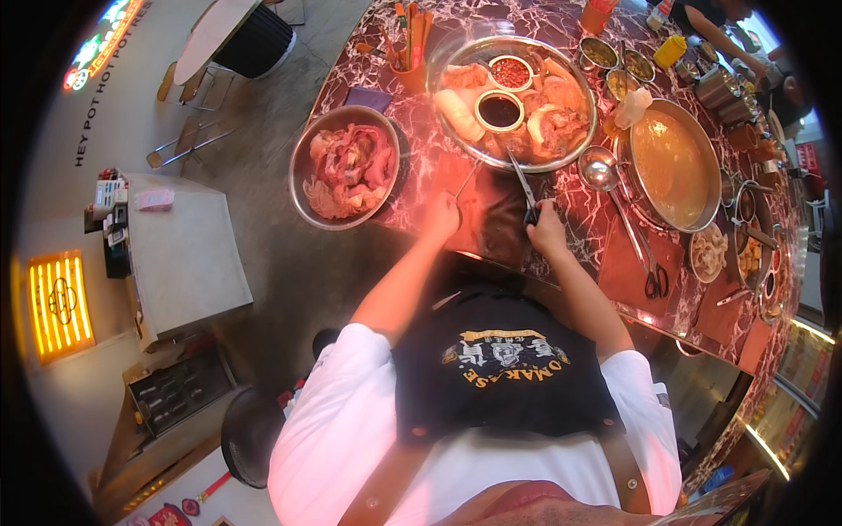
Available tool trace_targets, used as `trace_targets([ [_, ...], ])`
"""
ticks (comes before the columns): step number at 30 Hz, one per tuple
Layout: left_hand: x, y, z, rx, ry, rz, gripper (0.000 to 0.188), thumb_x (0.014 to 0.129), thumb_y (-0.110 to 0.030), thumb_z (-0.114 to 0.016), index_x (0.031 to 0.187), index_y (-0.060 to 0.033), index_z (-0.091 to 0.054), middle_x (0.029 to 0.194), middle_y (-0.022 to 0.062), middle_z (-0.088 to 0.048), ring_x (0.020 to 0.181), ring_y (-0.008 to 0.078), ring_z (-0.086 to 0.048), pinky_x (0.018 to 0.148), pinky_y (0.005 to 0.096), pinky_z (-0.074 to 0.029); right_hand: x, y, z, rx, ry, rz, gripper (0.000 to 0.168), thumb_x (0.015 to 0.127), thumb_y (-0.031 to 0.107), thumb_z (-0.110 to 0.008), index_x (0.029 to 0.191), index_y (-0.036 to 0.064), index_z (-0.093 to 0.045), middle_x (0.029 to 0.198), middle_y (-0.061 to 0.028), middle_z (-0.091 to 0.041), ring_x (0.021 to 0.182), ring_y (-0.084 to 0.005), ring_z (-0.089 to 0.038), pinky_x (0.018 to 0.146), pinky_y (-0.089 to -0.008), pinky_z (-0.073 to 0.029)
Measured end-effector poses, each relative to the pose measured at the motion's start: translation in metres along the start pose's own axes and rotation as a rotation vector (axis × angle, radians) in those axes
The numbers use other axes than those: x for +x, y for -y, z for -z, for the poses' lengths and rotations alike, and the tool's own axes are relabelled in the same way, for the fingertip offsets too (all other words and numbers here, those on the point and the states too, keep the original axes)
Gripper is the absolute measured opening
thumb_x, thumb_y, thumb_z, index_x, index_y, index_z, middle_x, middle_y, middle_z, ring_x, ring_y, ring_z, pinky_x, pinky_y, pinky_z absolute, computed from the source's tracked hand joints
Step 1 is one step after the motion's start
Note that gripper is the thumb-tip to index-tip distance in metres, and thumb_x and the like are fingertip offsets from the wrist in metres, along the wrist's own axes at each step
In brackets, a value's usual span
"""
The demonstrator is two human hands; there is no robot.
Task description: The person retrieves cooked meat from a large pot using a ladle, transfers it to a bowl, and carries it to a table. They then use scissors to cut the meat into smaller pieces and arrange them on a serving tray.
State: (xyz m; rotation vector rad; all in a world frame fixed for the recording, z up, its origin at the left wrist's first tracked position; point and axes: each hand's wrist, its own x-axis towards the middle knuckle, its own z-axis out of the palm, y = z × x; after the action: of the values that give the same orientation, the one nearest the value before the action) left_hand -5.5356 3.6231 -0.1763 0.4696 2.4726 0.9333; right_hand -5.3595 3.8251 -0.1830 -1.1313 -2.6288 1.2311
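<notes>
My left hand (445, 214) grips a thin metal utensil (468, 179) whose tip reaches the near rim of a large round steel platter (454, 141). My right hand (547, 227) is closed on the black handles of scissors (524, 184), their blades pointing at the same rim. On the platter lie cooked meat pieces (556, 125), a pale rolled piece (458, 115) at the left, a bowl of chopped red chili (510, 72) and a bowl of dark sauce (499, 112). Left of my hands stands a steel bowl of raw-looking pinkish meat (352, 164).
A wide pot of brownish broth (674, 167) stands at the right, with a ladle (598, 169) and a second pair of scissors (656, 279) beside it. A utensil holder (409, 75) stands upper left. Another person's arm (723, 43) reaches in at the upper right.
</notes>
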Motion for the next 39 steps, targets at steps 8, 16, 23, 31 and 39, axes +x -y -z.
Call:
trace_targets([
  [8, 0.018, -0.014, 0.068, 0.079, -0.125, -0.206, 0.022, 0.095, -0.018, -0.050, 0.108, -0.0050, -0.063, 0.100, 0.0208, -0.067, 0.096, 0.0389, -0.064, 0.081, 0.0448, -0.050, -0.001, 0.003, 0.039, 0.782, 0.255, -0.148, 0.042, 0.090, 0.001, -0.061, 0.131, 0.005, -0.050, 0.096, -0.0016, -0.063, 0.085, -0.0073, -0.058, 0.071, -0.0218, -0.045],
  [16, 0.055, -0.042, 0.095, 0.326, -0.128, -0.196, 0.025, 0.092, -0.015, -0.047, 0.106, -0.0037, -0.065, 0.100, 0.0232, -0.067, 0.094, 0.0428, -0.063, 0.083, 0.0505, -0.049, 0.065, 0.041, 0.030, 0.723, 0.422, -0.244, 0.037, 0.092, 0.012, -0.061, 0.129, 0.008, -0.054, 0.097, 0.0000, -0.067, 0.084, -0.0057, -0.059, 0.066, -0.0203, -0.044],
  [23, 0.044, -0.067, 0.106, 0.335, -0.123, -0.052, 0.031, 0.091, -0.017, -0.046, 0.110, -0.0019, -0.066, 0.104, 0.0243, -0.067, 0.099, 0.0420, -0.063, 0.087, 0.0499, -0.049, 0.101, -0.001, 0.015, 0.578, 0.445, 0.183, 0.055, 0.083, 0.003, -0.062, 0.136, 0.002, -0.048, 0.115, -0.0086, -0.061, 0.107, -0.0171, -0.059, 0.096, -0.0291, -0.045],
  [31, 0.048, -0.088, 0.109, 0.266, -0.101, 0.029, 0.031, 0.094, -0.020, -0.049, 0.113, -0.0025, -0.067, 0.102, 0.0229, -0.068, 0.100, 0.0377, -0.065, 0.088, 0.0444, -0.050, 0.125, 0.006, 0.000, 0.552, 0.439, 0.244, 0.055, 0.082, 0.003, -0.062, 0.136, 0.002, -0.051, 0.117, -0.0121, -0.065, 0.106, -0.0177, -0.061, 0.095, -0.0290, -0.046],
  [39, 0.048, -0.060, 0.089, 0.030, -0.122, 0.004, 0.029, 0.094, -0.016, -0.053, 0.116, -0.0016, -0.065, 0.096, 0.0168, -0.071, 0.091, 0.0236, -0.068, 0.082, 0.0336, -0.050, 0.114, -0.018, 0.009, 0.565, 0.410, 0.258, 0.057, 0.082, 0.000, -0.060, 0.138, 0.005, -0.050, 0.126, -0.0157, -0.062, 0.118, -0.0239, -0.059, 0.102, -0.0321, -0.043],
])
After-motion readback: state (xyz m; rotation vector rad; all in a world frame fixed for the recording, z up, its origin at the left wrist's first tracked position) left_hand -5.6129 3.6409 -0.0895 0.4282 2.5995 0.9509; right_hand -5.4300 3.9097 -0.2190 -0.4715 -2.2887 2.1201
